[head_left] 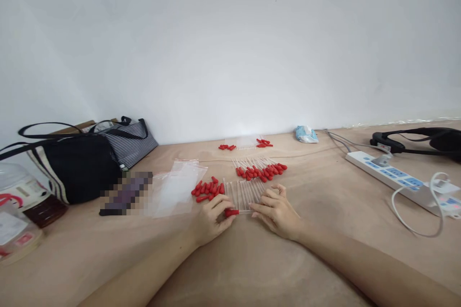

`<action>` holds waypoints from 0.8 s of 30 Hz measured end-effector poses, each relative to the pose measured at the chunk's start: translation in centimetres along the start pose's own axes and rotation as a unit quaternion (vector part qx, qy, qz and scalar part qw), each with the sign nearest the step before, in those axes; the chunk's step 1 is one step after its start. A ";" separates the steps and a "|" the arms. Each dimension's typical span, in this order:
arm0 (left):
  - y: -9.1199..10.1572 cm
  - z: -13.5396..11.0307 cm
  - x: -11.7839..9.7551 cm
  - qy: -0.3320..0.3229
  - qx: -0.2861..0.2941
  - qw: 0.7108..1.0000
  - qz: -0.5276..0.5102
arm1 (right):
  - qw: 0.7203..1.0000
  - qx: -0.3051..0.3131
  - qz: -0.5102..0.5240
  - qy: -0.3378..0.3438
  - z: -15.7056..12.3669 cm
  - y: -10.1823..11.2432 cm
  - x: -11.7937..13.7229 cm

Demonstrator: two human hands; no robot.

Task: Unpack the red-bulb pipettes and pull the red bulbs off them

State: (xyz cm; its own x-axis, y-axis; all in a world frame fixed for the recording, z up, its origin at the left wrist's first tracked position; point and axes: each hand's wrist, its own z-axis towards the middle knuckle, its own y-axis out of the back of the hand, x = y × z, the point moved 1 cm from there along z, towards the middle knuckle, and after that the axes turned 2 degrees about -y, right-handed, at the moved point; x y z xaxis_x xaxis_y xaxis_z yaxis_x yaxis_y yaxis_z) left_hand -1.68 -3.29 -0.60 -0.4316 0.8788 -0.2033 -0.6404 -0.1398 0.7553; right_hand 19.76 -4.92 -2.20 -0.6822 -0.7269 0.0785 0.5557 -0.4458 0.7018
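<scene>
My left hand (212,219) pinches a red rubber cap (232,212) at the near end of a row of clear thin tubes (245,194) lying on the beige surface. My right hand (275,211) rests beside it with fingers curled onto the right part of that row. A heap of loose red caps (207,189) lies just left of the tubes. Behind them lies a second row of tubes with red caps fitted (261,170). Farther back are a few more tubes and caps (247,143).
Clear zip bags (176,187) lie left of the caps, next to a blurred dark flat object (126,193). A black and striped bag (79,160) and plastic jars (21,201) stand at left. A white power strip (396,177) with cables, black headgear (421,140) and a blue-white packet (306,134) lie at right.
</scene>
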 end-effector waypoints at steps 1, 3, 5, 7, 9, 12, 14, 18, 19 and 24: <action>0.0 0.0 0.0 -0.002 0.003 1.000 -0.004 | 1.000 0.010 0.000 -0.001 0.0 0.0 0.1; 0.0 -0.1 0.0 0.003 0.018 1.000 -0.009 | 1.000 0.030 0.008 -0.003 0.1 0.1 0.2; -0.1 -0.3 0.0 0.018 0.030 0.999 -0.007 | 0.999 0.048 0.024 -0.010 0.2 0.4 0.4; -0.2 -0.5 0.0 0.025 0.037 0.999 0.001 | 0.998 0.058 0.037 -0.012 0.1 0.6 0.6; 0.0 -0.7 0.2 0.022 0.049 0.999 0.005 | 0.997 0.062 0.041 -0.005 -0.1 0.9 0.4; 1.1 -1.0 0.7 0.054 0.053 0.997 0.016 | 0.998 0.042 0.023 -0.034 -0.6 1.5 -0.5; 2.1 -1.4 1.2 0.087 0.030 0.995 0.029 | 0.997 0.023 0.012 -0.079 -1.0 1.9 -1.2; 3.2 -1.8 1.8 0.108 -0.020 0.993 0.042 | 0.992 -0.003 0.016 -0.126 -1.0 1.8 -1.3; 3.3 -1.7 2.0 0.123 -0.036 0.990 0.050 | 0.991 -0.012 0.015 -0.136 -0.8 1.6 -1.1; 4.0 0.3 5.4 0.295 -0.080 0.947 0.097 | 0.978 -0.037 0.014 -0.203 1.7 -0.5 -0.1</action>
State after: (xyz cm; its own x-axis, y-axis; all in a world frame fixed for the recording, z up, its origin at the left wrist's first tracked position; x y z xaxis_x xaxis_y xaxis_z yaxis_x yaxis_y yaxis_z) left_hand -6.39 1.03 1.47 -0.8010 0.4279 -0.4187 -0.5801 -0.3821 0.7193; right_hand 18.74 -3.72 -1.33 -0.7903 -0.4782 0.3831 0.5998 -0.4760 0.6432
